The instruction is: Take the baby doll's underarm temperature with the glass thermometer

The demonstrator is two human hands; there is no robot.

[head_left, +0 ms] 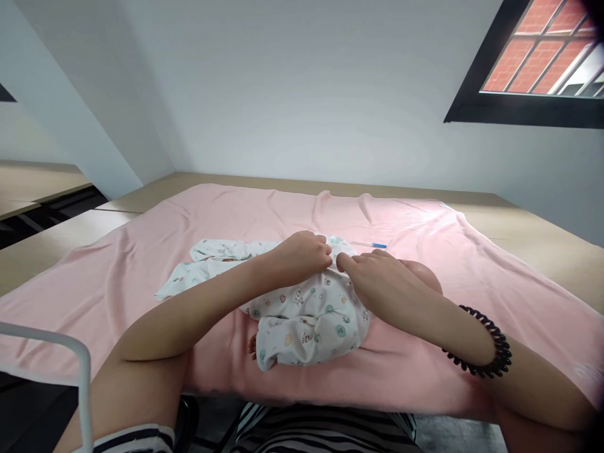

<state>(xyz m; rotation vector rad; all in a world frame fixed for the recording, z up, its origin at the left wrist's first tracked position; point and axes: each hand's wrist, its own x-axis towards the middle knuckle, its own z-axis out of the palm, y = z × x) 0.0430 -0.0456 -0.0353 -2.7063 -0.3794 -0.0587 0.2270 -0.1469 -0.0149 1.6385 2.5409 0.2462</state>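
Note:
A baby doll lies on its back on a pink blanket (155,239), its smooth head (425,275) partly behind my right wrist. It wears a white baby outfit (306,314) with small coloured animal prints; one small brown doll hand (253,346) sticks out of the near sleeve. Over the chest, my left hand (304,257) is closed, its fingers curled on the cloth near the neckline. My right hand (377,277) is closed too, thumb toward the left hand, at the outfit's upper edge. Its other fingertips are hidden. A small gap separates the two hands.
Beyond the doll lies a thin clear stick with a blue end (379,245). The blanket covers a wooden table (476,201) set against a white wall (306,94). A white curved bar (85,377) stands at the lower left, near my left arm.

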